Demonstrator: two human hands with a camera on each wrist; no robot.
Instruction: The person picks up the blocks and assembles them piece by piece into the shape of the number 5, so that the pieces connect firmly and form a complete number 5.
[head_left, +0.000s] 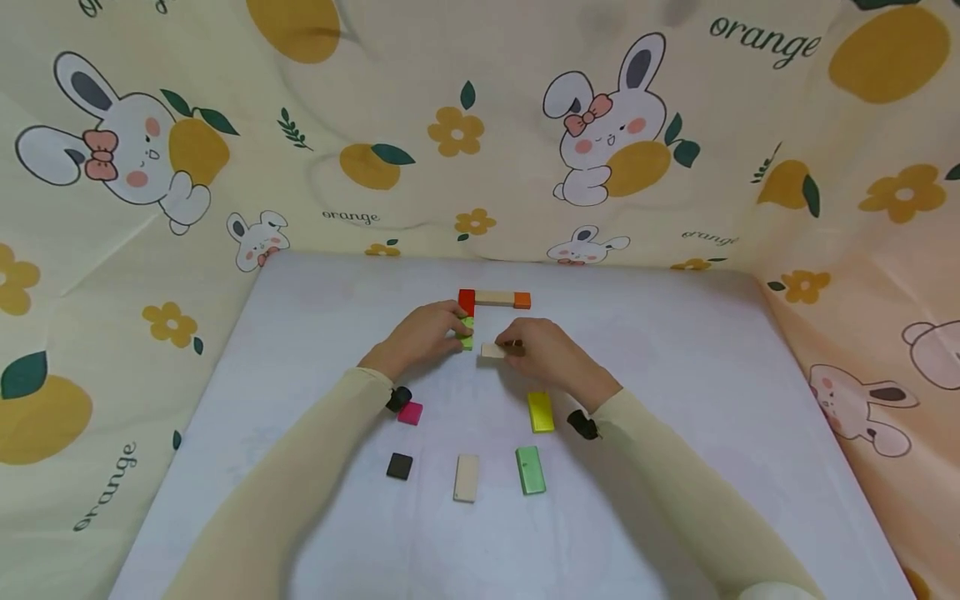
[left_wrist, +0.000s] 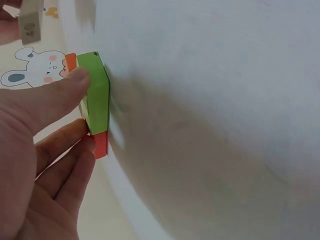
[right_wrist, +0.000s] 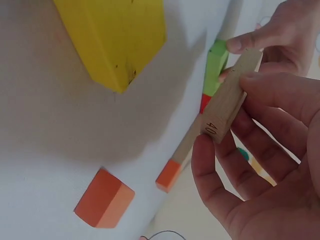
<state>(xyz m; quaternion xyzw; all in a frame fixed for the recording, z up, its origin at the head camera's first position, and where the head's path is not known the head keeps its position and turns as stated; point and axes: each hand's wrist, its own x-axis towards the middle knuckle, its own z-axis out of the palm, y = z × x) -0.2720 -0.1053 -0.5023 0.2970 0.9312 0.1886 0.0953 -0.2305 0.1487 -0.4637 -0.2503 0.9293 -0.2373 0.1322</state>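
Observation:
My left hand [head_left: 423, 333] pinches a light green block [left_wrist: 98, 100] between thumb and fingers, with the block's far end against a red block [head_left: 467, 298]. From that red block a plain wooden block [head_left: 495, 297] runs right to an orange block [head_left: 522, 301], making a corner shape. My right hand [head_left: 551, 354] holds another plain wooden block [right_wrist: 232, 95] by thumb and fingertips, just right of the green one. The number 40 shows on its end in the right wrist view. A second orange block [right_wrist: 104, 200] lies below that hand, hidden in the head view.
Nearer me on the white table [head_left: 337, 525] lie a yellow block [head_left: 540, 412], a green block [head_left: 530, 470], a wooden block [head_left: 466, 478], a black block [head_left: 400, 466] and a pink block [head_left: 410, 413]. A printed cloth [head_left: 420, 50] hangs behind.

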